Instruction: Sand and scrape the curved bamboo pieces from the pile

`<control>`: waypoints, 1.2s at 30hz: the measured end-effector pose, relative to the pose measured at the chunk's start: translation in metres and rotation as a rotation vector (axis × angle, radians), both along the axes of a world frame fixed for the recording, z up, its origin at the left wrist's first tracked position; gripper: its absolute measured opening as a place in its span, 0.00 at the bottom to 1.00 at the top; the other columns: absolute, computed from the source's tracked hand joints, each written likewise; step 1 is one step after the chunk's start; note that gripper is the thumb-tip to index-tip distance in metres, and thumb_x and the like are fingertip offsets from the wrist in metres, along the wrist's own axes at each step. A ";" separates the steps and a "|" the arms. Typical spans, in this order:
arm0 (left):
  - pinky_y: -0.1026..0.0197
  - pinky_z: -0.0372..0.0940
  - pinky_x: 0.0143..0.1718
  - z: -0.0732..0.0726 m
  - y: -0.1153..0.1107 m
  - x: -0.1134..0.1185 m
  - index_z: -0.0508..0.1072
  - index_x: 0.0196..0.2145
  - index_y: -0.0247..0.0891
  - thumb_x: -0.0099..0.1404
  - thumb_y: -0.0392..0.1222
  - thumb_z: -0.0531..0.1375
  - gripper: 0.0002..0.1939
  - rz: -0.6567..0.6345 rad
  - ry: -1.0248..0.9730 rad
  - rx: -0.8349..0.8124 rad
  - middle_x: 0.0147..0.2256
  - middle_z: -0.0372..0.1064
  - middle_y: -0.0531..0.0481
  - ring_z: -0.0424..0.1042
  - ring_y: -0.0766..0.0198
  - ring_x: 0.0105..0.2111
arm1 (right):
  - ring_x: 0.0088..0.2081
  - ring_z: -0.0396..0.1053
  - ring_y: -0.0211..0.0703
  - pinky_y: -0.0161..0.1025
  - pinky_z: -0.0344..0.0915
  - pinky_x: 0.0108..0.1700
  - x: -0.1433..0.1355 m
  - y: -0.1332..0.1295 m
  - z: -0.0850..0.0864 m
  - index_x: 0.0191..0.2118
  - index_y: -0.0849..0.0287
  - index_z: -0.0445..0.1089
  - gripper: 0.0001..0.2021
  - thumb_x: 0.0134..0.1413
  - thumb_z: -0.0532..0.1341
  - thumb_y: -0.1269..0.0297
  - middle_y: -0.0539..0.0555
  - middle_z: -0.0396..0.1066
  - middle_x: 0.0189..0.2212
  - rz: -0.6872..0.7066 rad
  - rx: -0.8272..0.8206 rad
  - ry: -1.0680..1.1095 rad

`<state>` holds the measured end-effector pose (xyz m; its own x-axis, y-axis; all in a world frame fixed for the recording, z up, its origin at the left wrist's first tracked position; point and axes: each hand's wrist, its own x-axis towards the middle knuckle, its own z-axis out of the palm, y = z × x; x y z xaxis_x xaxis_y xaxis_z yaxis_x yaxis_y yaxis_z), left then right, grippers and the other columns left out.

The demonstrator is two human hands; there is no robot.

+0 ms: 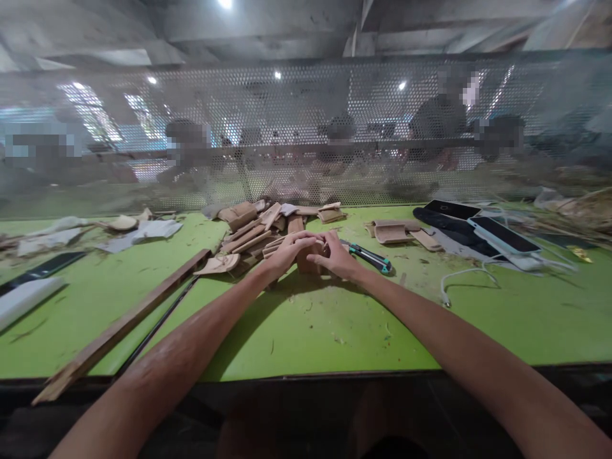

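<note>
My left hand (289, 250) and my right hand (337, 256) meet over the middle of the green table, both closed around a brown flat piece (308, 261) that looks like wood or bamboo. It stands upright between them, and the fingers hide its top and far side. Just right of my right hand lies a black and teal utility knife (370, 256). Behind and left of my left hand is a heap of curved tan pieces (248, 237), some stacked on each other.
A long wooden strip (138, 312) and a thin dark rod (160, 325) lie at the left, the strip overhanging the front edge. Phones (504, 234), a white cable (447, 290) and more curved pieces (392, 231) sit to the right. A perforated screen (296, 172) stands behind; people are beyond it.
</note>
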<state>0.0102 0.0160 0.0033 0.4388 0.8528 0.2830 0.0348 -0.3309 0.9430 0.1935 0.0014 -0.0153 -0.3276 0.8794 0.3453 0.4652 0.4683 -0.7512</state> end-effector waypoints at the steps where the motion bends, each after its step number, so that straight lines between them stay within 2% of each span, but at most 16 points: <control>1: 0.57 0.70 0.47 0.000 0.000 0.000 0.79 0.42 0.36 0.59 0.53 0.66 0.19 -0.032 -0.022 -0.026 0.42 0.80 0.43 0.78 0.54 0.45 | 0.49 0.66 0.49 0.48 0.67 0.52 0.001 0.000 0.000 0.58 0.54 0.64 0.30 0.52 0.69 0.50 0.58 0.61 0.53 0.017 0.004 -0.005; 3: 0.57 0.71 0.46 -0.002 0.001 -0.001 0.79 0.44 0.36 0.55 0.48 0.69 0.20 -0.058 -0.071 -0.091 0.43 0.80 0.43 0.78 0.54 0.44 | 0.47 0.67 0.48 0.47 0.67 0.50 0.005 0.002 0.000 0.60 0.54 0.62 0.33 0.49 0.70 0.58 0.57 0.63 0.52 0.063 -0.002 -0.015; 6: 0.55 0.71 0.47 -0.005 0.004 -0.001 0.79 0.46 0.37 0.55 0.47 0.71 0.21 -0.013 -0.050 -0.088 0.46 0.80 0.42 0.77 0.52 0.47 | 0.41 0.67 0.45 0.42 0.67 0.43 0.011 0.007 -0.002 0.62 0.54 0.60 0.36 0.45 0.67 0.68 0.52 0.68 0.43 0.123 -0.071 -0.034; 9: 0.54 0.69 0.51 -0.009 0.006 0.000 0.78 0.46 0.37 0.58 0.50 0.69 0.20 0.021 -0.023 -0.018 0.47 0.79 0.42 0.77 0.52 0.49 | 0.37 0.65 0.43 0.41 0.66 0.41 0.014 0.014 -0.004 0.56 0.55 0.65 0.29 0.44 0.62 0.72 0.50 0.69 0.37 0.096 -0.065 -0.027; 12: 0.54 0.69 0.52 -0.012 0.009 0.003 0.76 0.46 0.36 0.60 0.50 0.67 0.20 0.061 -0.050 0.027 0.47 0.79 0.41 0.77 0.53 0.47 | 0.41 0.65 0.44 0.44 0.66 0.49 0.013 0.020 -0.006 0.53 0.55 0.68 0.22 0.50 0.57 0.71 0.52 0.69 0.39 0.010 0.041 0.046; 16: 0.53 0.68 0.55 -0.015 0.011 0.009 0.73 0.46 0.35 0.62 0.49 0.65 0.19 0.137 -0.063 0.105 0.48 0.77 0.41 0.76 0.54 0.49 | 0.43 0.66 0.45 0.48 0.65 0.54 0.012 0.024 -0.006 0.63 0.56 0.61 0.28 0.55 0.54 0.68 0.55 0.68 0.43 -0.117 0.120 0.105; 19: 0.55 0.67 0.55 -0.017 0.009 0.011 0.72 0.48 0.35 0.63 0.45 0.63 0.17 0.173 -0.005 0.181 0.49 0.76 0.42 0.74 0.56 0.50 | 0.42 0.66 0.46 0.51 0.65 0.55 0.012 0.024 -0.004 0.65 0.56 0.59 0.30 0.55 0.53 0.68 0.57 0.69 0.46 -0.093 0.173 0.051; 24: 0.58 0.68 0.51 -0.016 0.000 0.013 0.72 0.55 0.38 0.62 0.43 0.64 0.24 0.035 -0.059 0.101 0.48 0.76 0.45 0.74 0.58 0.49 | 0.43 0.70 0.50 0.55 0.67 0.54 0.007 0.017 0.000 0.69 0.51 0.56 0.32 0.57 0.53 0.68 0.60 0.72 0.54 -0.075 0.250 0.008; 26: 0.59 0.68 0.50 -0.014 -0.003 0.013 0.72 0.54 0.39 0.62 0.45 0.66 0.23 0.015 -0.113 0.066 0.47 0.76 0.46 0.74 0.58 0.47 | 0.42 0.71 0.50 0.54 0.68 0.52 0.004 0.016 -0.001 0.70 0.50 0.52 0.34 0.58 0.53 0.68 0.61 0.71 0.57 -0.080 0.266 0.013; 29: 0.59 0.68 0.47 -0.011 -0.005 0.014 0.75 0.49 0.38 0.66 0.53 0.63 0.20 0.078 -0.133 0.033 0.45 0.76 0.44 0.75 0.58 0.44 | 0.41 0.72 0.49 0.55 0.69 0.52 0.004 0.021 -0.006 0.70 0.52 0.50 0.34 0.58 0.52 0.69 0.64 0.71 0.59 -0.144 0.325 0.028; 31: 0.58 0.69 0.47 -0.013 -0.003 0.015 0.76 0.47 0.36 0.69 0.59 0.59 0.22 0.092 -0.159 0.018 0.45 0.76 0.43 0.75 0.58 0.43 | 0.42 0.72 0.51 0.56 0.70 0.53 0.007 0.026 -0.010 0.68 0.56 0.54 0.32 0.56 0.54 0.68 0.65 0.72 0.57 -0.219 0.357 0.021; 33: 0.56 0.71 0.46 -0.016 0.000 0.017 0.76 0.47 0.34 0.70 0.62 0.56 0.27 0.046 -0.221 -0.036 0.43 0.77 0.41 0.76 0.57 0.40 | 0.44 0.72 0.53 0.57 0.69 0.53 0.010 0.029 -0.011 0.63 0.59 0.61 0.28 0.55 0.55 0.68 0.65 0.74 0.51 -0.280 0.371 -0.010; 36: 0.54 0.72 0.41 -0.020 0.003 0.020 0.75 0.50 0.34 0.71 0.67 0.52 0.32 -0.026 -0.264 -0.141 0.39 0.78 0.41 0.77 0.57 0.35 | 0.47 0.71 0.55 0.56 0.68 0.56 0.011 0.029 -0.008 0.57 0.59 0.68 0.23 0.55 0.55 0.68 0.62 0.74 0.44 -0.295 0.424 -0.056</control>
